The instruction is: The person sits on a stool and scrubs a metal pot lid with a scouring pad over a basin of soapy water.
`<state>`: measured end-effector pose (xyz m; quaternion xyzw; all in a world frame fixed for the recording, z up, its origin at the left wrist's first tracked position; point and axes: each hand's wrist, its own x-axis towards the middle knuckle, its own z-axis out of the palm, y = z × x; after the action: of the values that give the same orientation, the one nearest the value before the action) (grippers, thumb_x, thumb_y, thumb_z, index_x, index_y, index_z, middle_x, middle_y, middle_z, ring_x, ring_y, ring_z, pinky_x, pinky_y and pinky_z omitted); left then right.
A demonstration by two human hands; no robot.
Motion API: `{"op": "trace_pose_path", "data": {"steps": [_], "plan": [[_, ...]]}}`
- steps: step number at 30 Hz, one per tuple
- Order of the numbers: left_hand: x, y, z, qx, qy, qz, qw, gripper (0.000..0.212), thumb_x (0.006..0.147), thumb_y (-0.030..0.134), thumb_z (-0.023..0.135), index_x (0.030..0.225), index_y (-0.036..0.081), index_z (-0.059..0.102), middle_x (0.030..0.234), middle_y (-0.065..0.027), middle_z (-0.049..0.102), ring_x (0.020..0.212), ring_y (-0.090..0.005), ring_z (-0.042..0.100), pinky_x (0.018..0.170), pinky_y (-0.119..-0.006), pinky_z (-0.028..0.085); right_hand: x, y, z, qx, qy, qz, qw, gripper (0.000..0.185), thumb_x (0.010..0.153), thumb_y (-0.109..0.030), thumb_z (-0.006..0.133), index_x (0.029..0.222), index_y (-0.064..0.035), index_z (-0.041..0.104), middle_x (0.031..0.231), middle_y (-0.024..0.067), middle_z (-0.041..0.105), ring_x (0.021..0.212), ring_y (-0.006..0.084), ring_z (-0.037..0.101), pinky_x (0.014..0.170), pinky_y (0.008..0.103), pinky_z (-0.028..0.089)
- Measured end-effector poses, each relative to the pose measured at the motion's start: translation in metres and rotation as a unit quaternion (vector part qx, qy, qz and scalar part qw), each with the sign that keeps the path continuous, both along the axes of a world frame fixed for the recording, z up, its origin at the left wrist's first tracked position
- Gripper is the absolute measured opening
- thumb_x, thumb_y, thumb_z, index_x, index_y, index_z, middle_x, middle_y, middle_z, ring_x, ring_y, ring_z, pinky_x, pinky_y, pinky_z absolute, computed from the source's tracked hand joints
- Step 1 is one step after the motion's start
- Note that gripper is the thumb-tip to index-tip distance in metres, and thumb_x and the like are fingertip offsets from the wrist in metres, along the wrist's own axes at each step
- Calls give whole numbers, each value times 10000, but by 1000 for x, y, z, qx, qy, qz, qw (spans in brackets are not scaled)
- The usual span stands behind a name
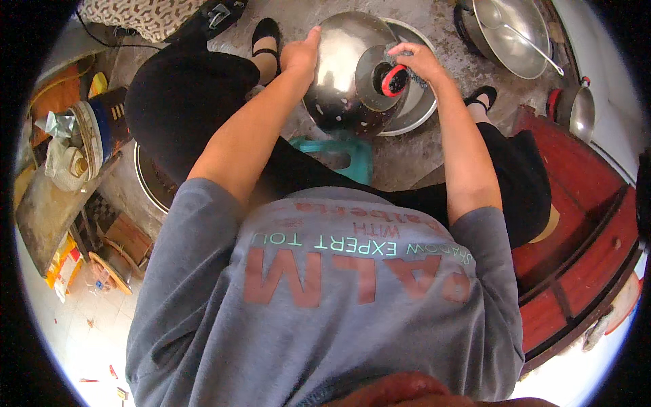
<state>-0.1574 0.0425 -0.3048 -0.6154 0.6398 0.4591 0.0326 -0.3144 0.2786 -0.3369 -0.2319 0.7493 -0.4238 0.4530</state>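
Observation:
A domed metal pan lid (338, 61) with a glass centre and a red-and-black knob (394, 80) is tilted in front of me. My left hand (300, 52) grips its left rim, thumb along the edge. Beside the knob, on the lid's right part, my right hand (418, 62) holds a grey metal scouring pad (414, 75), partly hidden by the fingers. Behind and below the lid lies a wide metal basin (424, 109) on the floor. The lid covers much of the basin.
A green plastic stool (361, 157) is between my legs. At the upper right stands a wok (513, 46) with a ladle (534, 40) in it; another pan (582, 114) leans below. Dark red wooden furniture (569, 203) is on my right. A bucket (94, 132) and a low bench (56, 203) are left.

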Motion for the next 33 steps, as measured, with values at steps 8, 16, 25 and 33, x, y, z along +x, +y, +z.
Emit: {"op": "trace_pose_path", "data": {"steps": [8,16,25,33], "plan": [[-1,-3,6,54,9,-10,998,707,784,584,626,1020,-82,656,1096,-225,639,1025,-328,603,898,-390,449,20,17,-5,-60,-110,-159,979,226,835,-70,594,1038,-87,692,945,11,649,916,109,566,851,295,465],[-8,2,15,12,33,10,999,666,769,531,671,1027,-83,652,1128,-233,625,1045,-327,597,892,-389,447,-2,21,-15,71,18,22,997,144,803,-57,650,918,-114,714,953,9,694,877,124,605,793,280,482],[8,-14,-15,0,34,-45,998,757,783,574,649,1132,-95,591,1142,-231,604,1046,-323,572,890,-406,443,26,-51,54,-53,245,207,946,175,706,-8,620,842,-98,683,902,72,606,865,247,605,792,329,477],[5,-4,4,-8,22,-64,998,746,797,597,593,1089,-89,626,1145,-256,608,1059,-369,582,922,-410,434,43,-55,64,-41,328,193,924,156,728,-111,622,864,-173,667,911,37,620,886,252,611,790,354,484]]}}
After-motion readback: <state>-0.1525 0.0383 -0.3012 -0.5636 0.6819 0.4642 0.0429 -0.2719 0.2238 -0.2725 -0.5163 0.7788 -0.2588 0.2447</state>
